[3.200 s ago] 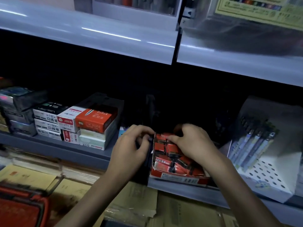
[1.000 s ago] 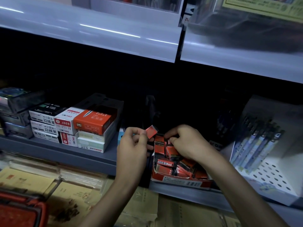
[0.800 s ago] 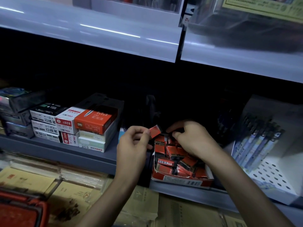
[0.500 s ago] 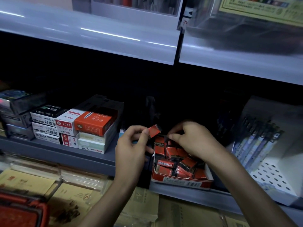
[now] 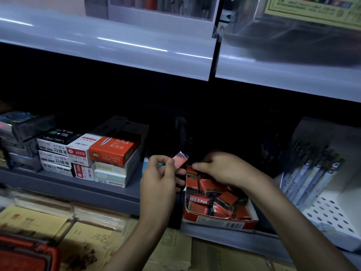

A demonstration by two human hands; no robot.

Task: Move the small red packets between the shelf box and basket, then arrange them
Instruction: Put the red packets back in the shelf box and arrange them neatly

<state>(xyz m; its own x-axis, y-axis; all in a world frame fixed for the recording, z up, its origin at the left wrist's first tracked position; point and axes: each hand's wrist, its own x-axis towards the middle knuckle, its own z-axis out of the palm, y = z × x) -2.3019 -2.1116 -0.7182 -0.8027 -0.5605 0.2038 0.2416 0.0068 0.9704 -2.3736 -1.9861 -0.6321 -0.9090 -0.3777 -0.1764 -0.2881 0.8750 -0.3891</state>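
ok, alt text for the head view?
A person's left hand pinches a small red packet beside an open red shelf box of similar packets, where the right hand reaches in. Stacked stationery boxes sit left, pens right.

packets [image 5: 212,198] in shelf box [image 5: 218,222], stacked boxes [image 5: 93,155] left

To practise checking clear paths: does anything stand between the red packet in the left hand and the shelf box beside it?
Nothing visible fills the gap between the red packet, pinched by the left hand, and the shelf box. The right hand covers the box's back part, and loose packets crowd the rest.
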